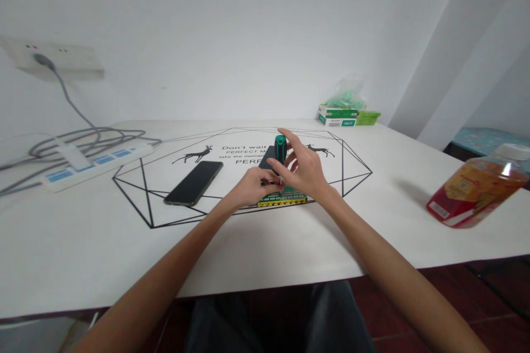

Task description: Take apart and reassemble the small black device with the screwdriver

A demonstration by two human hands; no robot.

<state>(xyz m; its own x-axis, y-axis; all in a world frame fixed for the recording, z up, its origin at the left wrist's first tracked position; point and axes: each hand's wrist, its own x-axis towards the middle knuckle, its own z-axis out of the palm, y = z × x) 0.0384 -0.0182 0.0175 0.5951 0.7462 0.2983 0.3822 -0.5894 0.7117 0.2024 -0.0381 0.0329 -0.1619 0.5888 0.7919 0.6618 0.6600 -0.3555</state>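
Upright in my right hand [304,168] is a screwdriver with a green and black handle [280,148], its shaft pointing down. My left hand [254,186] is closed, its fingertips together beside the shaft; whatever they pinch is too small to make out. Beneath both hands lies a green screwdriver set case [293,194] with a yellow front edge, partly covered by the fingers. Behind the hands a dark flat object [267,159] shows in part. A black phone [194,183] rests on the table left of my left hand.
A power strip [99,164] and coiled grey cables [70,140] lie at the left. Green and white boxes [337,116] with a plastic bag [346,95] stand at the back right. A large bottle with a red and orange label [472,190] stands at the right.
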